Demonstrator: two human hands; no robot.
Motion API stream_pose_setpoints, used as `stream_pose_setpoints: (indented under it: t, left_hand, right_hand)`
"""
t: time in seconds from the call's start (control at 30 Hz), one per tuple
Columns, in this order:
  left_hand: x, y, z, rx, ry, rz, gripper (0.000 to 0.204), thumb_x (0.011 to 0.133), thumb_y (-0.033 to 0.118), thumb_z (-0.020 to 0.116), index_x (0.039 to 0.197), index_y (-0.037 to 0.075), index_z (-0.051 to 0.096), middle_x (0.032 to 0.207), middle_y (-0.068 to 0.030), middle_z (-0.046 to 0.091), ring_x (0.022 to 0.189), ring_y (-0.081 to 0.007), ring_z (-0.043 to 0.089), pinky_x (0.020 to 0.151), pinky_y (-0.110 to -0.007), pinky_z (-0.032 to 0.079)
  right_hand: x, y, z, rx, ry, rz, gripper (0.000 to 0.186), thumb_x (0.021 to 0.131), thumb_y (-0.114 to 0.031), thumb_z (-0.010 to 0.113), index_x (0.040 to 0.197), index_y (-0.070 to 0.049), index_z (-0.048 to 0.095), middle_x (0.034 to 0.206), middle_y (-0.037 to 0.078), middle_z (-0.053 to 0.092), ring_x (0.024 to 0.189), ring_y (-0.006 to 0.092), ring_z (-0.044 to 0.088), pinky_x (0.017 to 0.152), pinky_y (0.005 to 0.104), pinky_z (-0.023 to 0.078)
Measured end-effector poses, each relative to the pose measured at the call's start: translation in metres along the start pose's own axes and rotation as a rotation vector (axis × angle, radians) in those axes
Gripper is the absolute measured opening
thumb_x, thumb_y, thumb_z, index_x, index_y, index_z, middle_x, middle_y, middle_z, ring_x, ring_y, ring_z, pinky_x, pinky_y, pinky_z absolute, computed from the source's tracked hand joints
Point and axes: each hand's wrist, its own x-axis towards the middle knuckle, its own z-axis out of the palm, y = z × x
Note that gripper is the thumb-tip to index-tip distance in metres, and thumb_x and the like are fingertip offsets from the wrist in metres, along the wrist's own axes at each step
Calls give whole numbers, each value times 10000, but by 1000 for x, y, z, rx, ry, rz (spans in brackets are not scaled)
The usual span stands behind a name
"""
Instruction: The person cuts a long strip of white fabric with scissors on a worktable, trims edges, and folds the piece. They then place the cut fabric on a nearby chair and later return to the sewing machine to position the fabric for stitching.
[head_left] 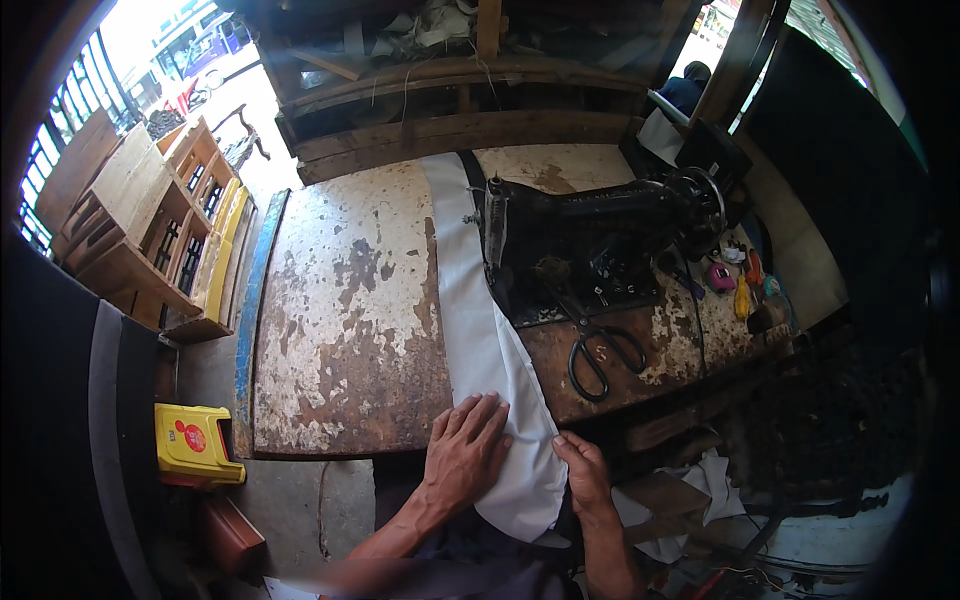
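A long strip of white fabric [475, 300] runs from the far side of the worn table, past the left end of a black sewing machine [590, 225], and drapes over the near edge. My left hand [467, 450] lies flat on the fabric at that edge, fingers stretched out. At the fabric's right edge, my right hand [585, 468] pinches the cloth between thumb and fingers. Black scissors [600, 350] rest with their blades on the machine's base and their handles on the tabletop.
Small tools, among them a yellow-handled screwdriver [742, 298] and a pink tape measure [719, 277], lie right of the machine. A yellow plastic stool [195, 445] and wooden crates [150, 215] stand left of the table [340, 330]. Cloth scraps [715, 485] lie below at right.
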Motion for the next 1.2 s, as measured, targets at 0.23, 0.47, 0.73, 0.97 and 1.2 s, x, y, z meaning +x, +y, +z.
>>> stream_pose_setpoints:
  t: [0.23,0.47,0.73,0.97,1.2]
  left_hand:
    - [0,0,1,19,21,3,487,945,243,701,1403,95,630,1481,-108,586,1387,-305,524,1124,-477,391]
    - [6,0,-9,-22,18,18,411,953,216,692,1330,58,647,1396,-135,624,1305,-315,576,1076,-478,431]
    - [78,-18,-6,-158,149,-23,459,991,222,649,1386,-2,580,1441,-214,574,1363,-390,527,1150,-482,407]
    - [94,-37,23,89,-37,-70,612,1062,458,496,1556,97,488,1639,-232,387,1553,-376,322,1288,-529,205]
    - [91,-41,26,69,19,-39,597,1049,448,521,1520,80,528,1641,-243,379,1545,-386,339,1279,-539,221]
  right_hand:
    - [0,1,2,-38,11,-15,216,1054,-147,596,1146,7,716,1007,24,738,890,82,664,855,238,518]
    - [-10,-19,16,-588,89,-120,268,1042,-225,656,1166,0,732,963,28,757,846,101,680,802,267,525]
    - [37,-111,44,-889,22,-468,352,1041,-316,664,1206,-15,742,1009,134,781,863,212,759,708,316,594]
    - [227,-158,70,-542,-70,-233,378,1063,-330,619,1275,-26,690,1076,107,762,846,164,702,598,290,539]
    - [310,-148,78,-1603,-112,-1497,404,1046,-257,593,1412,-87,608,1426,98,640,1286,267,613,1045,452,519]
